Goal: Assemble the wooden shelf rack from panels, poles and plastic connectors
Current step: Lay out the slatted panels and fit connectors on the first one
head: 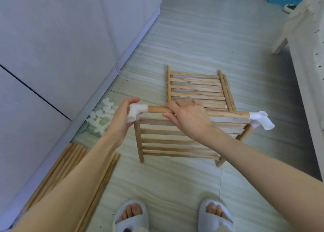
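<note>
Spare poles [70,163] lie along the cabinet base at far left, loose plastic connectors [102,117] beyond them. The left hand [121,119] grips the white corner connector [135,112] on the raised slatted panel [177,140]; the right hand [189,117] clasps its top pole [228,114]. Another panel [198,89] lies flat behind, bare floor around.

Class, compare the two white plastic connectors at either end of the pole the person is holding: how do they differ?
The left connector is gripped by the left hand; the right connector is untouched. The left connector is partly hidden by fingers; the right connector shows fully. Both are white, capping the same pole.
</note>
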Available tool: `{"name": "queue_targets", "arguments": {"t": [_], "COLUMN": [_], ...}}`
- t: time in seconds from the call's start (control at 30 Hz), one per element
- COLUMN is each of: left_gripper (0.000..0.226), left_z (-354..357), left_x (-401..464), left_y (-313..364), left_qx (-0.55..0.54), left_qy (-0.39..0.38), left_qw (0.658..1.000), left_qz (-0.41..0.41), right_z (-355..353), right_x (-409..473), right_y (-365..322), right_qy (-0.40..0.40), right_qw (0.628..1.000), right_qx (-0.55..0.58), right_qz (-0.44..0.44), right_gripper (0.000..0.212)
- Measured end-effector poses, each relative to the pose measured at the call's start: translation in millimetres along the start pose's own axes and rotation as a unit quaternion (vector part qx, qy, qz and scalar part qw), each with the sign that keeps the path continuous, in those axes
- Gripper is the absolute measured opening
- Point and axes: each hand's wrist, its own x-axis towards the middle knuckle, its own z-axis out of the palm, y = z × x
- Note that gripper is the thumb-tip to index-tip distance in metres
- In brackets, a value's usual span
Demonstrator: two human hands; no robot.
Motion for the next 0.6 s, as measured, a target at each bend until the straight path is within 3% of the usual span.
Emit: {"name": "queue_targets", "arguments": {"t": [0.07,0.17,0.27,0.43,0.6], "left_gripper": [0.039,0.063,0.052,0.024,0.028], "left_z": [-2.3,-4.2,-4.6,2.4,9.6], "left_x": [1.5,9.7,21.9,49.9,76.2], "left_y": [-16.2,-32.4,-44.4,-78.9,-117.2], "left_qx": [0.006,0.032,0.043,0.110,0.118], "left_qy": [-0.032,-0.083,-0.110,-0.022,-0.002], "left_qw": [0.999,0.996,0.993,0.994,0.988], "left_qz": [0.003,-0.005,-0.009,-0.002,-0.097], "right_z": [6.3,20.5,40.2,79.9,126.0], "right_x": [12.3,31.6,46.4,59.5,25.6], "right_y": [12.3,27.8,36.8,37.6,26.6], "right_qy": [-0.008,-0.061,-0.106,-0.142,-0.202], "right_qw": [0.999,0.997,0.992,0.984,0.971], "right_qx": [-0.008,0.012,0.022,0.038,0.076], "right_qz": [0.034,0.052,0.064,0.100,0.104], "right_gripper": [0.039,0.039,0.040,0.040,0.049]}}
